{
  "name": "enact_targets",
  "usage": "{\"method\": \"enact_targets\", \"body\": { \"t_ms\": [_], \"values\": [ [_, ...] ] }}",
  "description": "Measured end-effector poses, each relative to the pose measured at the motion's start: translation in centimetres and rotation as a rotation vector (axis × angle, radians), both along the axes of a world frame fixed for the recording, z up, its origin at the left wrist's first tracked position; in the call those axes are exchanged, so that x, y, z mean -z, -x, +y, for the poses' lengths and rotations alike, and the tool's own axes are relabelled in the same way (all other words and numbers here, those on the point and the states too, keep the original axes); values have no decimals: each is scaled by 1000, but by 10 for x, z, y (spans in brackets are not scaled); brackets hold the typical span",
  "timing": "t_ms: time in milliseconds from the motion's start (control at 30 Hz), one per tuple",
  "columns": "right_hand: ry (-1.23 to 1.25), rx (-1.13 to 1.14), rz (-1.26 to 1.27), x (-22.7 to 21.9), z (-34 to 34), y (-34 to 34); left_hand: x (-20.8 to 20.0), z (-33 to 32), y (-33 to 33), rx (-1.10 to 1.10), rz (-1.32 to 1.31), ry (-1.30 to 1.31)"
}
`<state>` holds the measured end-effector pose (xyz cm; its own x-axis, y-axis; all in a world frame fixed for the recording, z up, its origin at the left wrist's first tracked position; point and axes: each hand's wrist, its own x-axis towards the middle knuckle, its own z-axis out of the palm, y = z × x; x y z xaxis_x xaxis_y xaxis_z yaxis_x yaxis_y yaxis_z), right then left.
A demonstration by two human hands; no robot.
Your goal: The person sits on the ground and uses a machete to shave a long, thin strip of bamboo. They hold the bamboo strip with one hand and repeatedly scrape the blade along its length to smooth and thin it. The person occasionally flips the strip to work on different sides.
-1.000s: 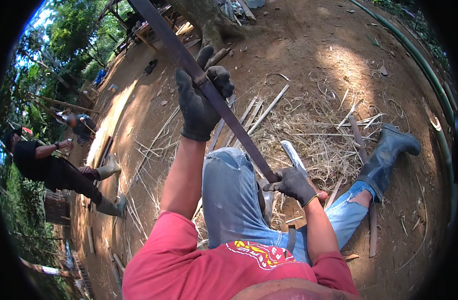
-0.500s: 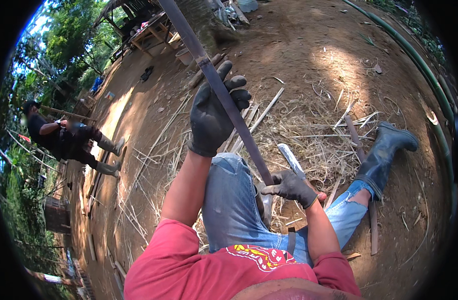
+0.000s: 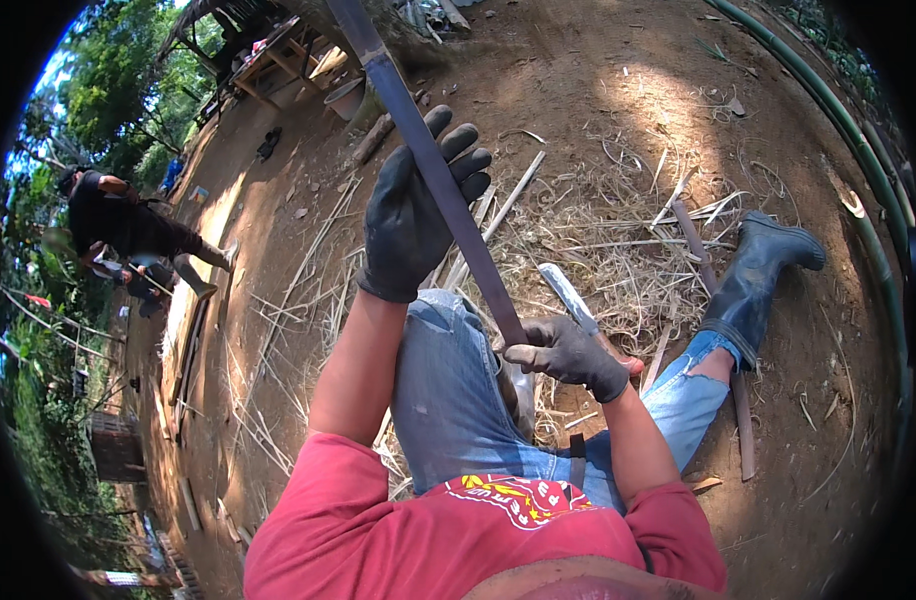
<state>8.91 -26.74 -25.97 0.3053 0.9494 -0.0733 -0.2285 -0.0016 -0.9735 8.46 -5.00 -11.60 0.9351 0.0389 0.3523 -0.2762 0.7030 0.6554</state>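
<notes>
A long, dark bamboo strip (image 3: 446, 190) with a node near its upper part slants from the top of the view to my lap. My left hand (image 3: 410, 225), in a black glove, is open behind it; the fingers stretch out and the strip lies across the palm. My right hand (image 3: 568, 355), in a grey-black glove, is closed round the strip's lower end, thumb along it. Just beyond that hand is a knife with a pale blade (image 3: 568, 296) and a reddish handle end; the hand partly covers it, and I cannot tell whether it is held.
Thin shavings (image 3: 618, 240) litter the ground before my knees. Another brown strip (image 3: 743, 425) passes under my booted leg. Green bamboo poles (image 3: 858, 130) lie at the right. At the left a person in dark clothes (image 3: 118, 215) stands near long strips; a bucket (image 3: 346, 100) stands by the tree.
The view has shifted slightly. My left hand stays open along the strip, and my right keeps its grip. The person at the left has turned and shifted, and someone beyond shows partly.
</notes>
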Motion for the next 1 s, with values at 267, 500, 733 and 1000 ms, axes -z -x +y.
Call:
{"method": "enact_targets", "body": {
  "t_ms": [267, 500, 733, 1000],
  "values": [
    [-76, 130, -50, -17, -5, 4, 7, 0, 3, -67, 62, -43],
    [149, 183, -458, -43, -4, 0, 17, 5, 7, -145, 98, 20],
    [32, 7, -108, -23, 1, 9, 7, 2, 14, 33, 79, 122],
    [-49, 8, -247, -24, 0, 13, 5, -8, 16, -223, 148, -92]
  ]
}}
